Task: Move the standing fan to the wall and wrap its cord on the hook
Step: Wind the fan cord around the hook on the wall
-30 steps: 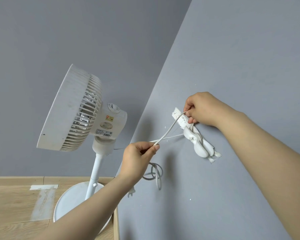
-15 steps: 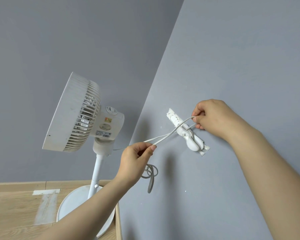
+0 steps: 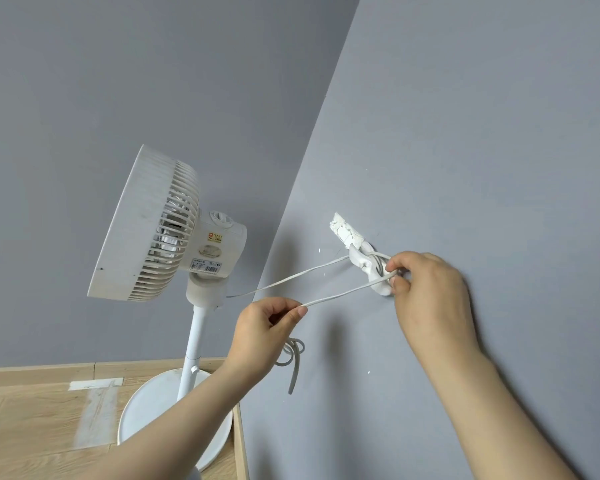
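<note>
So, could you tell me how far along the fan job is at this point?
Done: the fan stands by the wall. In hand: the cord loops round the hook; the right hand pinches it there while the left hand holds it taut. Left: the loose coil hanging below the left hand has yet to go on.

The left forearm (image 3: 174, 434) is covering the near part of the round base (image 3: 142, 420) of the fan (image 3: 146, 220), and both forearms are running off the bottom edge. The fingers (image 3: 400, 282) of the right hand (image 3: 430, 296) are hiding the lower end of the hook (image 3: 362, 266), while the cord (image 3: 336, 296) is vanishing inside the left hand (image 3: 260, 336). The printed labels (image 3: 207, 265) on the fan are showing too small to read.
</note>
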